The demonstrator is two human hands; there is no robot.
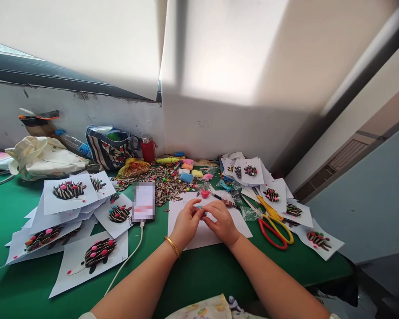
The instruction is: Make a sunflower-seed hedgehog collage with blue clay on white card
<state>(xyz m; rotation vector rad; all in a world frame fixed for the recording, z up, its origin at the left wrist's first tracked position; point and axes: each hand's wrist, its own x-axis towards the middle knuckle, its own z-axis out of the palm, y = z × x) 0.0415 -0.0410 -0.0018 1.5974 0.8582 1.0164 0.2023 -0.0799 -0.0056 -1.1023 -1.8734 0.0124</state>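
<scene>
My left hand (186,221) and my right hand (221,220) meet over a blank white sheet (203,237) on the green table (219,274). Their fingertips pinch a small teal piece of clay (200,207) between them. A gold bangle (172,246) is on my left wrist. A pile of striped sunflower seeds (164,182) lies just behind the sheet, with lumps of coloured clay (190,170) beyond it.
A phone (143,201) on a white cable lies left of the sheet. Sheets with seed hedgehogs (98,252) are spread at left and right. Red and yellow scissors (274,223) lie at right. Bags (111,148) and a bottle stand against the wall.
</scene>
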